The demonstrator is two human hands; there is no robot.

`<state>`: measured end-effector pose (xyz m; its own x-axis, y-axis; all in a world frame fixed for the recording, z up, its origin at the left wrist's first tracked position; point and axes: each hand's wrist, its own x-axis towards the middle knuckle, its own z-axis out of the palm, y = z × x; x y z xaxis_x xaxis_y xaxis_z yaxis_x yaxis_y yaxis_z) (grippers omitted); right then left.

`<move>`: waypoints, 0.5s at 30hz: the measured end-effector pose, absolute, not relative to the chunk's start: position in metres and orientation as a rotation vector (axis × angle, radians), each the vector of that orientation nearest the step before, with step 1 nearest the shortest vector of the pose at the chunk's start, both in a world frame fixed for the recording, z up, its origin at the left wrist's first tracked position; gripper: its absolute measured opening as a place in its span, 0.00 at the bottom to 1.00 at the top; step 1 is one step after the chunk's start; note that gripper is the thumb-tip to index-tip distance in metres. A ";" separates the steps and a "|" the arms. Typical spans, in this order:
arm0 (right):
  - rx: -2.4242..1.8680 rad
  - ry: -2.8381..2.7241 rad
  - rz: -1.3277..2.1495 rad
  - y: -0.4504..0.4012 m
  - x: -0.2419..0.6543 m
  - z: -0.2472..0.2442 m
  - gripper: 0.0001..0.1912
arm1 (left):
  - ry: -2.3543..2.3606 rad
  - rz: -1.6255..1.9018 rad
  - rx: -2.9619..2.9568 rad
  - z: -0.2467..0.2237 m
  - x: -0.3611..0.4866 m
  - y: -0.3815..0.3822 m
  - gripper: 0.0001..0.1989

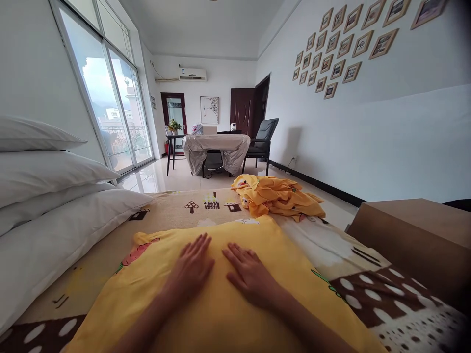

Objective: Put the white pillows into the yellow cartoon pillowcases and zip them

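Observation:
A yellow pillow with carrot prints lies right in front of me on a patterned blanket. My left hand rests palm down on its upper middle, fingers stretched out and slightly blurred. Beside it, my right hand lies flat on the same pillow, fingers extended and pointing up and inward. A narrow strip of yellow fabric shows between the two hands. Neither hand grips anything.
White pillows are stacked at the left. Crumpled yellow cloth sits at the far edge of the blanket. To the right stands a cardboard box. Beyond are a covered table and a black chair.

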<state>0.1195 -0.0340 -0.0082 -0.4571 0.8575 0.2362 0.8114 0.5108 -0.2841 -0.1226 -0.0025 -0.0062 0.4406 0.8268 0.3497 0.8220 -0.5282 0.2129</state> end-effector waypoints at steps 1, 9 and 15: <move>-1.378 -2.433 0.203 -0.040 0.113 -0.012 0.30 | 1.450 0.646 2.722 -0.014 -0.114 -0.010 0.28; -1.298 -2.505 0.027 -0.058 0.116 -0.034 0.33 | 1.458 0.680 2.799 -0.048 -0.118 -0.013 0.28; -0.925 -2.617 0.038 -0.104 0.109 -0.071 0.25 | 1.457 0.655 2.774 -0.048 -0.118 -0.011 0.28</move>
<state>0.1086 -0.1036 -0.0708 -0.7195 0.6121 0.3281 0.6024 0.7851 -0.1438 -0.1182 -0.0111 -0.0483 0.5023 0.7759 0.3817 0.8005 -0.5841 0.1340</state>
